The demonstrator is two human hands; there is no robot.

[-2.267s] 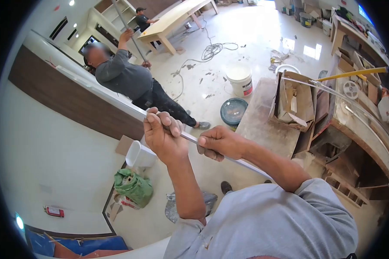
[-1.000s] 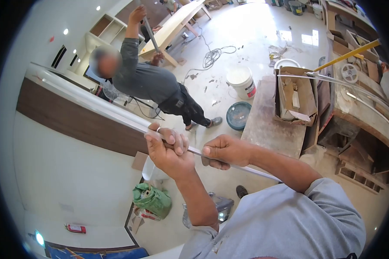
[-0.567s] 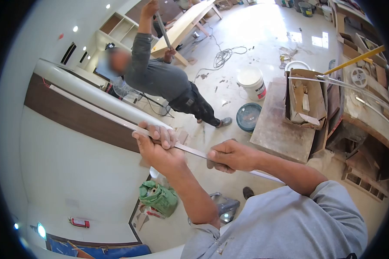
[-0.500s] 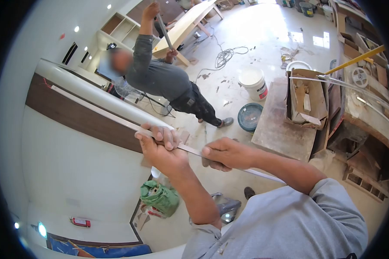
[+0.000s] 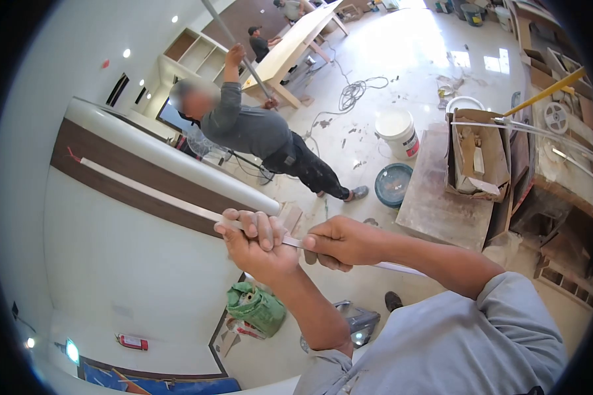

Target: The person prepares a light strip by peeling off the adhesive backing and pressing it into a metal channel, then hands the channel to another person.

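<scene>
A long, thin, pale strip (image 5: 158, 192) runs diagonally across the head view, with red wires at its far upper-left end. It lies along a dark brown band (image 5: 99, 153) on the white wall. My left hand (image 5: 260, 250) is closed around the strip, fingers curled over it from the top. Close beside it, my right hand (image 5: 346, 242) pinches the same strip between thumb and fingers. A short bit of the strip shows between the two hands. Its near end passes under my right forearm and reappears below it.
A co-worker (image 5: 250, 125) holding a long pole (image 5: 254, 79) stands beyond my hands. A white bucket (image 5: 396, 135), a dark green tub (image 5: 393, 184) and an open cardboard box (image 5: 478, 148) stand right. A green sack (image 5: 257, 309) is below; a cable (image 5: 354, 92) lies on the floor.
My two hands are closer together on the strip, the right having slid toward the left. The view has shifted slightly. The co-worker's upper hand is lower and the pole stands differently.
</scene>
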